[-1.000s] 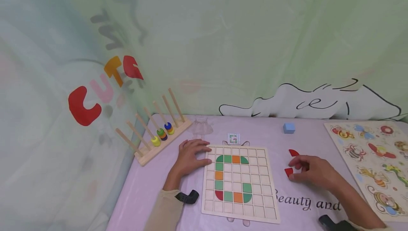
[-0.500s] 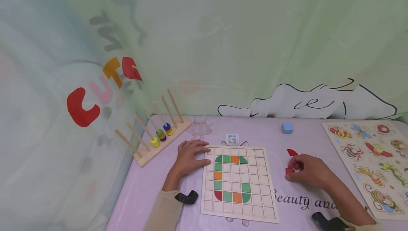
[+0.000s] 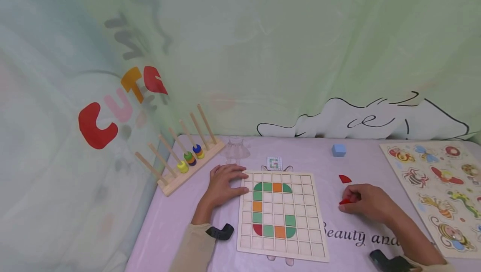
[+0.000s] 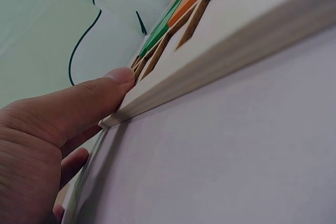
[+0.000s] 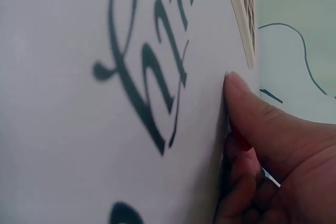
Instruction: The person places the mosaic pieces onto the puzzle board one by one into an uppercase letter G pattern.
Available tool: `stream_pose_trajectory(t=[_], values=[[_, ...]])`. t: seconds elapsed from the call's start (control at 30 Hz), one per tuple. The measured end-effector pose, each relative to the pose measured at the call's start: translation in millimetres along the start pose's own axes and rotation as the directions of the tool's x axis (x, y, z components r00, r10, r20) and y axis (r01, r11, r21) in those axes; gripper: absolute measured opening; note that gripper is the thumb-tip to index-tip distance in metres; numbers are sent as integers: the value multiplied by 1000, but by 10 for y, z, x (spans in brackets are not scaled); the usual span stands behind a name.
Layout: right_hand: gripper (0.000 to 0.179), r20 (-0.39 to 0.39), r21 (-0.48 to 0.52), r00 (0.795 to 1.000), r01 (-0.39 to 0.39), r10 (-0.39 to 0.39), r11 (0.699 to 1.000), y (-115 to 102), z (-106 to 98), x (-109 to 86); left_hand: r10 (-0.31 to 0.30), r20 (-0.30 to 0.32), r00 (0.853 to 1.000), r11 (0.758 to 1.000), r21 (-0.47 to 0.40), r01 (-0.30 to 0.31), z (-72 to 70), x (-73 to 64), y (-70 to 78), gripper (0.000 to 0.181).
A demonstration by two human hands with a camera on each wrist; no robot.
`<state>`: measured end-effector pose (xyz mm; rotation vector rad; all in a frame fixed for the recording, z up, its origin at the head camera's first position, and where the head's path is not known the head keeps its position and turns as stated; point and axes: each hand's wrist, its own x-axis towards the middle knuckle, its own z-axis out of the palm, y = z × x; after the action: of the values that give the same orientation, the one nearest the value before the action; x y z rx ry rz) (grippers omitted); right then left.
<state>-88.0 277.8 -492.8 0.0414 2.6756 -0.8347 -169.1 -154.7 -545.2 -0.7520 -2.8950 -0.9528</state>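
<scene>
My left hand [image 3: 224,183] rests at the upper left edge of a wooden grid board [image 3: 308,249], fingers spread and thumb on the board's rim. In the left wrist view the thumb [image 4: 118,77] lies along the board's edge. Green, orange and red tiles in the grid form a rough G. Right of the board, my right hand [image 3: 370,202] pinches a small red tile [image 3: 345,201] between thumb and fingers, low over the table. Most of this tile [image 5: 241,140] is hidden by the thumb in the right wrist view. A red quarter-round tile [image 3: 345,179] lies just beyond the hand.
A small pattern card [image 3: 274,163] lies behind the board. Behind the right hand sits a blue block [image 3: 339,150]. A bug-picture puzzle board [image 3: 417,192] is at the far right, and a wooden peg rack [image 3: 204,164] with several coloured rings stands at the left.
My right hand has closed its thumb and fingers on the nearer red tile, which has tilted and shifted slightly right. My left hand has stayed at the board.
</scene>
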Motion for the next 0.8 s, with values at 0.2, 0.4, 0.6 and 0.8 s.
stream_pose_trajectory(t=[0.2,0.4,0.6,0.8], values=[[28,11,49,1000,-13,13,999,64,21,8,-8,7,1000,1000,-4,8,0,-2,5,39],[26,49,107,999,-13,8,994,33,-12,-36,5,5,1000,1000,2,-5,-3,-5,2,39],[29,88,176,996,11,-27,984,-32,-4,-49,-8,5,1000,1000,14,8,5,-12,-19,39],[27,76,219,995,53,-71,974,-107,98,-41,-12,13,1000,1000,2,12,1,-6,-4,39]])
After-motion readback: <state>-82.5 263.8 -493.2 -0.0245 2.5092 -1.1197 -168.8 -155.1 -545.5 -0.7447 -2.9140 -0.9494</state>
